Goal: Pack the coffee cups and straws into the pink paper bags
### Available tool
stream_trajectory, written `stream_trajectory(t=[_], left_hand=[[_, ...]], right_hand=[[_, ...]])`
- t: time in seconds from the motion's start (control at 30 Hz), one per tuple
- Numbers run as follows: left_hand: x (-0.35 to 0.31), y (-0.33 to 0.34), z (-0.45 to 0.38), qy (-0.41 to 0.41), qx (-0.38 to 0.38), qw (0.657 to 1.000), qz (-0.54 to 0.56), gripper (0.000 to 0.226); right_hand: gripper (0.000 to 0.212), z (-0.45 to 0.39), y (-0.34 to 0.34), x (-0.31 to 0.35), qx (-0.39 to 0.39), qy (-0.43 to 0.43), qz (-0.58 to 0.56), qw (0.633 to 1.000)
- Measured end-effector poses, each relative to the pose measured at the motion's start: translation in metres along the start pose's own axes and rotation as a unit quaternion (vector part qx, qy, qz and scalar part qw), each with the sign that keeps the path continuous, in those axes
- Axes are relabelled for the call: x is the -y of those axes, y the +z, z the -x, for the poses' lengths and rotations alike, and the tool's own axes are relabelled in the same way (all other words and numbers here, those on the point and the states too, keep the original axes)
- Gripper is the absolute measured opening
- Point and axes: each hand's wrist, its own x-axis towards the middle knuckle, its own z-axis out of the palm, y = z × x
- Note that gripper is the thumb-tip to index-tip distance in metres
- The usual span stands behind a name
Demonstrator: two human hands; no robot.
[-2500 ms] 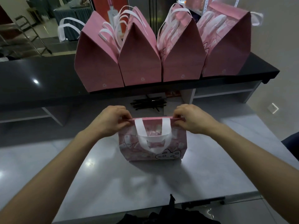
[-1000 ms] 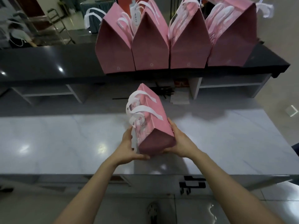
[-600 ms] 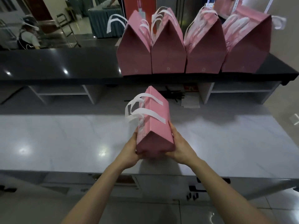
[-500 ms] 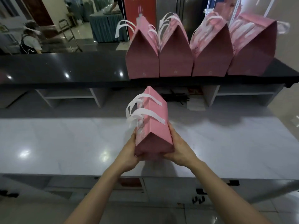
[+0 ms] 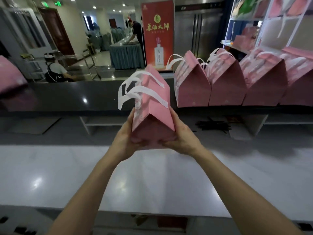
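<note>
Already four closed pink paper bags with white handles [image 5: 227, 85] stand in a row on the dark upper worktop [image 5: 67, 95] at the right of the frame, so much of the packing looks done. A fifth closed pink paper bag [image 5: 152, 107] is held in the air at the centre, above the pale worktop [image 5: 50, 175]. The left hand [image 5: 125, 141] and the right hand [image 5: 181, 139] grasp its lower end from both sides. It probably only needs placing beside the row.
</note>
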Motion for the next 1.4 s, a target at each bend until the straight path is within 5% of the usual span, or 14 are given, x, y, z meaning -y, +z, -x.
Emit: stream_trajectory(t=[0.23,0.47,0.83,1.07,1.4], left_hand=[[0.009,-0.041,-0.123,0.044,-0.033,0.998,-0.022,0.14],[0.058,-0.013,-0.172,-0.011,-0.003,1.0,-0.008,0.136],[0.082,0.004,-0.199,-0.013,-0.038,0.999,0.036,0.131],[0.078,0.024,-0.24,-0.014,-0.03,0.999,0.007,0.128],[0.079,0.026,-0.249,-0.045,-0.002,0.998,-0.033,0.14]], right_hand=[[0.135,-0.127,-0.024,0.0,-0.039,-0.034,0.002,0.999],[0.133,-0.178,0.002,-0.052,-0.005,0.041,0.012,0.999],[0.086,-0.11,0.043,-0.121,-0.022,0.138,0.087,0.986],[0.083,-0.059,0.065,-0.153,0.05,0.219,0.104,0.969],[0.075,-0.037,0.056,-0.157,0.076,0.225,0.12,0.964]])
